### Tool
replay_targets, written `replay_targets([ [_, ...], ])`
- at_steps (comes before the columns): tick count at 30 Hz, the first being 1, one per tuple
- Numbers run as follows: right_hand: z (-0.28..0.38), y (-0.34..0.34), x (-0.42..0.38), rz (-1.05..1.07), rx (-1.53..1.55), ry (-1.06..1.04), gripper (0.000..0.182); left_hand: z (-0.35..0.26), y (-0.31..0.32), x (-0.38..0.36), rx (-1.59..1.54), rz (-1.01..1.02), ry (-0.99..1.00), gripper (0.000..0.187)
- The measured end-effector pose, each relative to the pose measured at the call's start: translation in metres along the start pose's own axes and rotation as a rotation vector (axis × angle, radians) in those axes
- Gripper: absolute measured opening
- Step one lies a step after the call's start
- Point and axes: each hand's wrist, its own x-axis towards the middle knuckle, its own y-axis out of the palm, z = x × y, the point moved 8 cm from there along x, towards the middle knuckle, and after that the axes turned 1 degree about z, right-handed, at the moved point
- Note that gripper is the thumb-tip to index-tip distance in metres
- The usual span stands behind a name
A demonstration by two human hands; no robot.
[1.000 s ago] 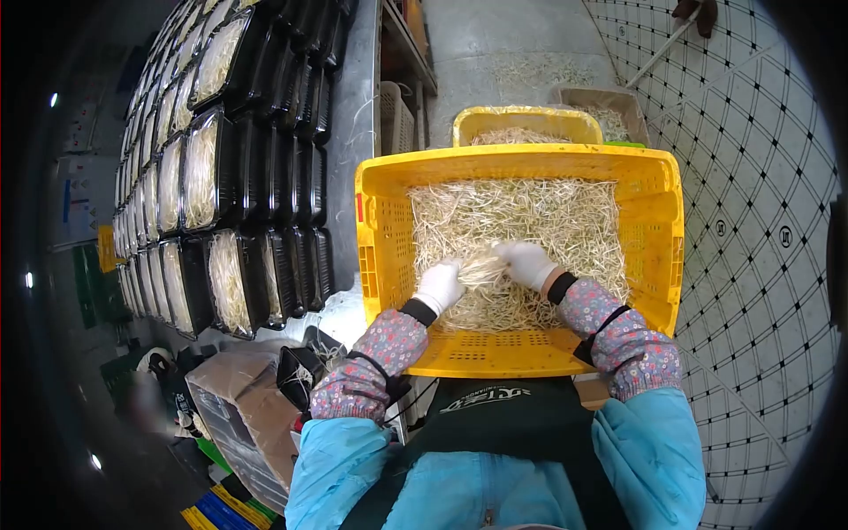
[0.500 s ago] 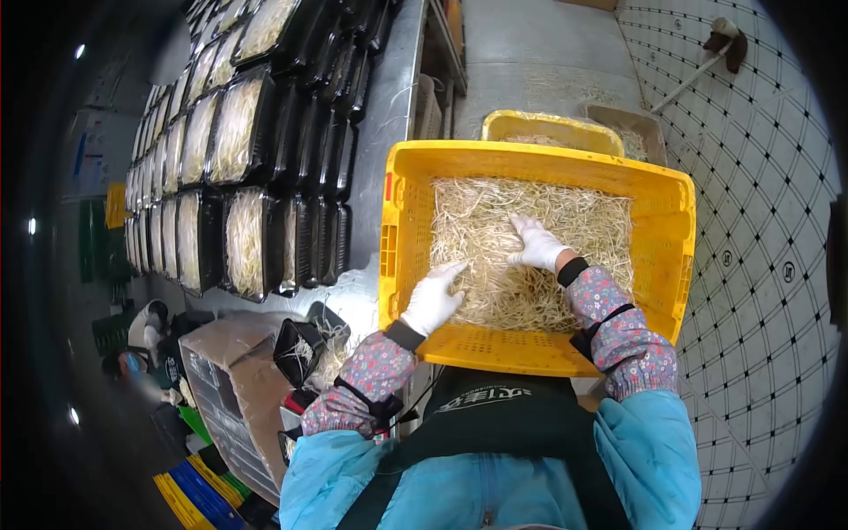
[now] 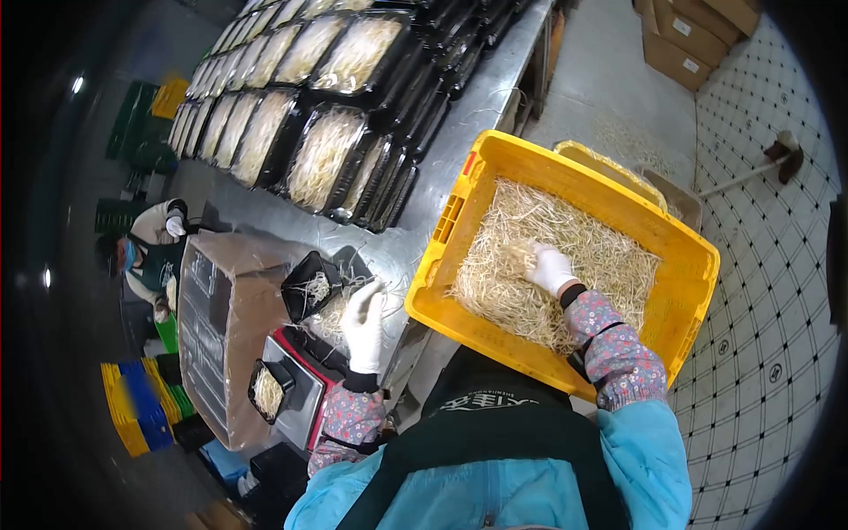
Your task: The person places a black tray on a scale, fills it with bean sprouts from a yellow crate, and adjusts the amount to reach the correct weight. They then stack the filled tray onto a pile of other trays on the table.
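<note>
My right hand [image 3: 549, 268], in a white glove, is inside a yellow crate [image 3: 565, 360] of bean sprouts [image 3: 609, 252]. Its fingers close on a loose clump of the sprouts, their tips partly hidden. Left of the crate, above the metal table, my gloved left hand [image 3: 362, 329] is raised with fingers stretched out, holding nothing. Close to it lie a black plastic tray [image 3: 309, 287] with a few sprouts inside and loose sprouts on the tabletop. A smaller black tray of sprouts [image 3: 268, 391] sits on a red-edged scale [image 3: 307, 389].
Wrapped trays of sprouts [image 3: 327, 157] are stacked on the metal table [image 3: 256, 215]. A plastic-covered carton [image 3: 252, 309] stands left of the scale. Another person [image 3: 159, 247] works beyond it. A second yellow crate [image 3: 609, 166] lies behind mine, with cardboard boxes [image 3: 685, 44] farther back.
My left hand has left the crate and moved left over the table. My right hand stays among the sprouts, its fingers now closed on a clump. The view has turned left.
</note>
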Motion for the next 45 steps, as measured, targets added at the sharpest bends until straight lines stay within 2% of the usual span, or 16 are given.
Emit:
replay_targets([
  [5, 0.003, -0.043, -0.015, -0.059, 0.686, -0.218, 0.061, 0.027, -0.083, -0.043, -0.046, -0.337, -0.098, 0.024],
  [6, 0.007, -0.045, -0.020, -0.041, 0.668, -0.243, 0.061, 0.025, -0.092, -0.055, -0.074, -0.403, -0.151, 0.025],
  [8, 0.005, -0.040, -0.027, 0.075, 1.145, -0.230, 0.058, 0.036, -0.111, -0.070, 0.010, -0.459, -0.097, 0.025],
  [10, -0.030, -0.016, -0.017, 0.098, 0.766, -0.159, 0.056, 0.040, -0.122, -0.080, 0.010, -0.461, -0.093, 0.024],
  [14, -0.002, -0.044, -0.052, 0.131, 1.162, -0.212, 0.048, 0.054, -0.147, -0.094, -0.027, -0.524, -0.077, 0.027],
  [16, -0.040, -0.035, -0.041, 0.081, 1.066, -0.109, 0.054, 0.067, -0.161, -0.095, -0.119, -0.553, -0.093, 0.033],
  [20, -0.008, -0.043, -0.050, 0.040, 0.745, -0.144, 0.054, 0.068, -0.187, -0.088, -0.180, -0.581, -0.078, 0.040],
  [22, 0.047, -0.063, -0.061, 0.113, 0.984, -0.188, 0.057, 0.085, -0.205, -0.082, -0.084, -0.610, -0.067, 0.046],
  [27, 0.280, -0.094, -0.087, 0.369, 0.910, -0.564, 0.061, 0.126, -0.228, -0.045, -0.201, -0.647, -0.150, 0.052],
  [31, 0.440, -0.069, -0.084, 0.543, 0.831, -0.781, 0.067, 0.160, -0.238, -0.009, -0.051, -0.674, -0.122, 0.050],
  [35, 0.542, -0.004, -0.051, 0.619, 0.742, -0.941, 0.067, 0.191, -0.245, 0.021, -0.032, -0.673, -0.119, 0.049],
  [36, 0.549, 0.025, -0.026, 0.543, 0.614, -1.000, 0.071, 0.198, -0.246, 0.027, -0.022, -0.672, -0.119, 0.048],
  [38, 0.563, 0.071, -0.012, 0.422, -0.039, -0.966, 0.079, 0.216, -0.246, 0.038, 0.006, -0.671, -0.110, 0.048],
  [40, 0.540, 0.138, 0.032, 0.303, -0.318, -1.135, 0.086, 0.245, -0.240, 0.046, 0.067, -0.679, -0.070, 0.047],
  [42, 0.530, 0.139, 0.029, 0.346, -0.400, -0.991, 0.084, 0.273, -0.235, 0.050, 0.155, -0.701, -0.001, 0.047],
  [45, 0.525, 0.114, 0.029, 0.314, -0.111, -0.924, 0.077, 0.198, -0.247, 0.039, -0.056, -0.644, -0.120, 0.044],
])
